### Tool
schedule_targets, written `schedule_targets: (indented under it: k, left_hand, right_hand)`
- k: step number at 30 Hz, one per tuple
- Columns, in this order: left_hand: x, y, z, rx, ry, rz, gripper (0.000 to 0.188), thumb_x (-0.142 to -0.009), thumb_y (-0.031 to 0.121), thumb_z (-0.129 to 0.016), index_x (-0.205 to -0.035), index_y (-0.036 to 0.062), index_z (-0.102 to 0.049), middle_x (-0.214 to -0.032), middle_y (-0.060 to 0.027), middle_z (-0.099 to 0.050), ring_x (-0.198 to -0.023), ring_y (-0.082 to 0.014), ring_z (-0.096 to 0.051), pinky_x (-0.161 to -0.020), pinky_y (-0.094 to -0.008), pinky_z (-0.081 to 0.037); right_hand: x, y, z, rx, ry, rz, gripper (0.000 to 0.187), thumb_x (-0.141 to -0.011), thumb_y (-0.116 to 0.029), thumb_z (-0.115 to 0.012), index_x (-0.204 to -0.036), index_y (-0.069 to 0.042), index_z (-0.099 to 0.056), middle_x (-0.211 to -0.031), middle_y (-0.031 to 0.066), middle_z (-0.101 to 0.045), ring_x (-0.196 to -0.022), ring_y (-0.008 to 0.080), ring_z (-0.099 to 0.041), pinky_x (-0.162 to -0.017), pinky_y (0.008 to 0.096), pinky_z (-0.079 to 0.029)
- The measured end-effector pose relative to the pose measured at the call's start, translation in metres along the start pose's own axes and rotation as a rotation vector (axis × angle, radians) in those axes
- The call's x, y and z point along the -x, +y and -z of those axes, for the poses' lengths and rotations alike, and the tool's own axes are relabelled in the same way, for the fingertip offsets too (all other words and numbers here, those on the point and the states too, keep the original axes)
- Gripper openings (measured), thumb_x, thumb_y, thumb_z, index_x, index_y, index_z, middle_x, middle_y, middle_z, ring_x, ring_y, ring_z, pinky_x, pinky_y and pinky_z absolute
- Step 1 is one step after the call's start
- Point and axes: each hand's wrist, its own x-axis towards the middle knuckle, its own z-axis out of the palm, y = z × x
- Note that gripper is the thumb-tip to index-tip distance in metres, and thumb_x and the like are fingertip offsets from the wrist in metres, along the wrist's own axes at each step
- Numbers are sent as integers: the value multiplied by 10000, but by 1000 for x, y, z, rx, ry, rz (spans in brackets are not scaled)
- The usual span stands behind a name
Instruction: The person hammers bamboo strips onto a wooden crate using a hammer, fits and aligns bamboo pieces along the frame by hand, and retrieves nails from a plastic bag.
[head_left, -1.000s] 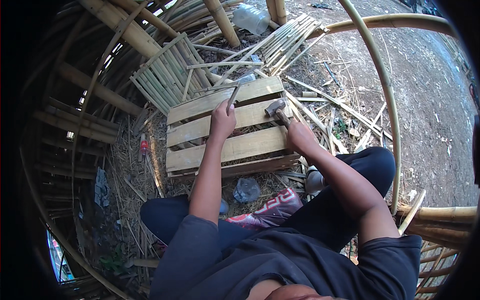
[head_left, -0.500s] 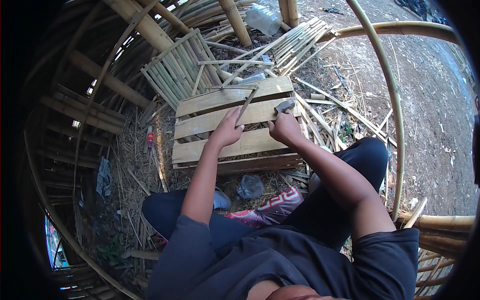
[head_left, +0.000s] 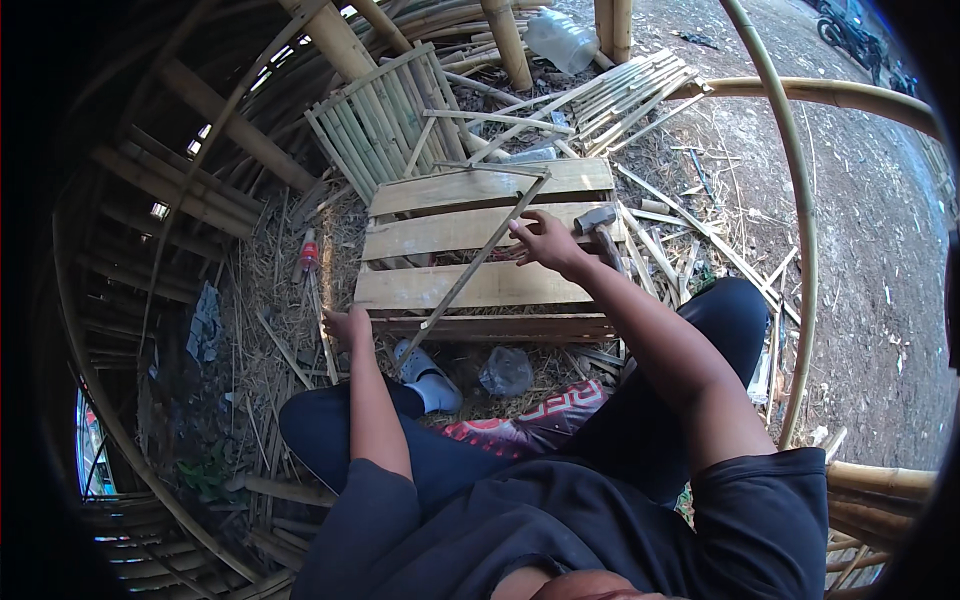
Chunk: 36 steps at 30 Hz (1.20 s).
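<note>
A wooden slatted crate (head_left: pixel 450 288) stands before me, and a long thin bamboo strip (head_left: pixel 470 268) lies slantwise across its top. It meets another thin strip (head_left: pixel 490 168) near the crate's far edge. My right hand (head_left: pixel 548 243) is over the slats with its fingers apart, fingertips close to or touching the slanted strip. Just right of that hand, a hammer (head_left: pixel 596 220) rests on the crate, its handle partly behind my wrist. My left hand (head_left: pixel 348 327) is low by the crate's near left corner, beside bamboo pieces on the ground; its fingers are mostly hidden.
A bamboo slat panel (head_left: pixel 375 125) leans behind the crate. Several split strips (head_left: pixel 640 95) are piled beyond it, near a clear plastic jug (head_left: pixel 560 42). A red-labelled bottle (head_left: pixel 309 255) lies at left. A crumpled plastic bag (head_left: pixel 505 372) and printed sack (head_left: pixel 540 420) lie near my legs.
My left hand has left the bamboo strip and moved down and left to the crate's corner. My right hand has let go of the hammer and shifted left toward the strip.
</note>
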Motion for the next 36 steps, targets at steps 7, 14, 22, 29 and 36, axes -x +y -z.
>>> schedule_targets:
  k: [7, 14, 22, 29, 36]
  left_hand:
    - [15, -96, -44, 790, -723, 942, 841, -953, 628, -319, -1516, 4, -314, -1473, -242, -461, -1283, -475, -503, -1050, -639, -389]
    - [-34, -136, -9, 1158, -331, 874, 648, -996, 513, -272, -1506, 120, -345, -1430, -201, -482, -1203, -444, -566, -989, -671, -444]
    - [18, -54, -6, 1001, -223, 594, 643, -1002, 401, -312, -1516, 15, -323, -1396, -211, -536, -1199, -373, -610, -1033, -526, -468]
    - [12, -32, 25, 950, 26, 439, 512, -1004, 344, -394, -1338, -16, -537, -1242, -177, -650, -1191, -313, -639, -1022, -470, -463]
    - [26, 24, 75, 942, 227, 117, 312, -1040, 310, -559, -1058, -1, -579, -769, -72, -618, -578, -118, -588, -450, -248, -455]
  right_hand:
    - [-7, -1, -6, -77, -105, -5, 632, -998, -223, -663, -1456, 66, -337, -1090, 246, -687, -866, 282, -748, -662, 354, -635]
    - [-12, -28, -51, -113, -138, 6, 541, -1010, -153, -627, -1430, 48, -352, -1062, 246, -690, -855, 293, -746, -658, 371, -638]
    - [-16, -5, -18, -38, -157, -78, 541, -955, -39, -633, -1419, 1, -357, -1093, 229, -688, -894, 295, -740, -710, 392, -641]
    - [-14, -16, -25, -108, -157, -88, 498, -956, -69, -650, -1379, 32, -406, -1094, 211, -691, -906, 290, -742, -718, 386, -642]
    - [-9, -14, -14, -35, -73, -222, 499, -959, -90, -643, -1380, 0, -392, -1093, 180, -709, -845, 274, -754, -660, 389, -628]
